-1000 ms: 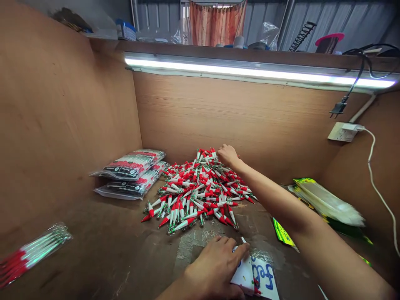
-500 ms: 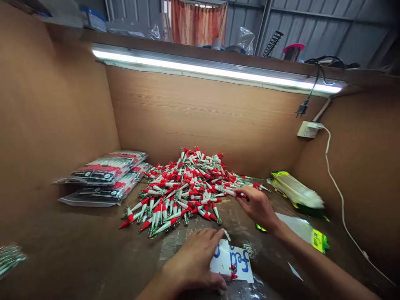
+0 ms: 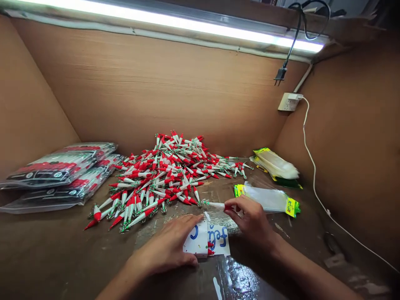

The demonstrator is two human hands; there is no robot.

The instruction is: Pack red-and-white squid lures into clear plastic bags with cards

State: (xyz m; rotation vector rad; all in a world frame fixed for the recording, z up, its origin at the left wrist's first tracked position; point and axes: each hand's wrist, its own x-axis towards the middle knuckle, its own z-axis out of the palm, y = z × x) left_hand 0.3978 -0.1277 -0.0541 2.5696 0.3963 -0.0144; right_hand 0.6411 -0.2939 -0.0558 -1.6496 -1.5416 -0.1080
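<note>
In the head view, my left hand [image 3: 170, 241] rests on the table with fingers along the far edge and thumb along the near edge of a folded white card [image 3: 198, 241] with blue handwriting. Red tips show at the card's right side; what else lies under it is hidden. My right hand [image 3: 250, 216] pinches a fishing lure [image 3: 217, 204] by its red end, just beyond the card. The lure's white body and green hooked end point left. Farther back is a big heap of red-and-white lures [image 3: 168, 171] with metal hooks.
Filled plastic packs [image 3: 53, 168] are stacked on the left. Clear bags with yellow-green headers [image 3: 276, 162] and another such bag batch [image 3: 268, 198] lie right. A plug [image 3: 280, 75] hangs above; a white cable [image 3: 315, 166] runs down the right wall.
The view has tilted down and turned right. My right hand has drawn a lure away from the heap, nearer the card. My left hand stays on the card.
</note>
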